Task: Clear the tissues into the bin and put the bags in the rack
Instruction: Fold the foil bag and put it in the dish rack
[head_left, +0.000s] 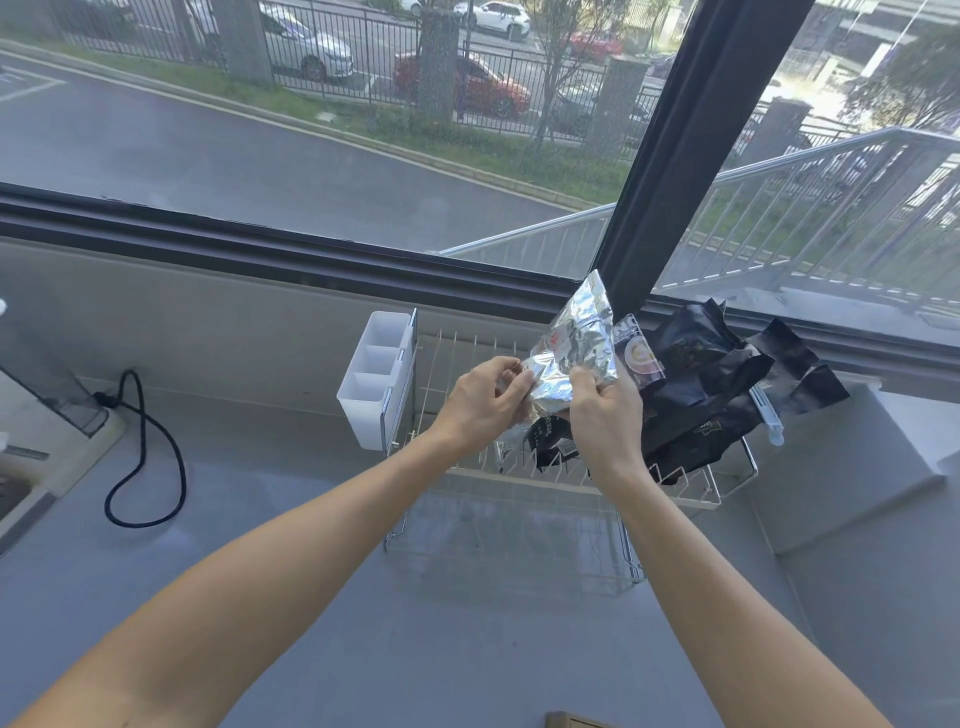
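A crinkled silver foil bag (576, 343) is held upright over a white wire rack (467, 364) on the grey counter. My left hand (480, 402) pinches its lower left corner and my right hand (605, 410) grips its lower right edge. Several black bags (711, 384) stand in the right half of the rack, some leaning out over its right end. Another small black bag (553, 441) sits low in the rack beneath my hands. No tissues and no bin are in view.
A white plastic divided holder (371, 379) hangs on the rack's left end. A black cable (143, 452) loops on the counter at left, beside a sink edge (21, 493). A window frame (311, 254) runs behind the rack. A raised ledge (852, 467) stands right of it.
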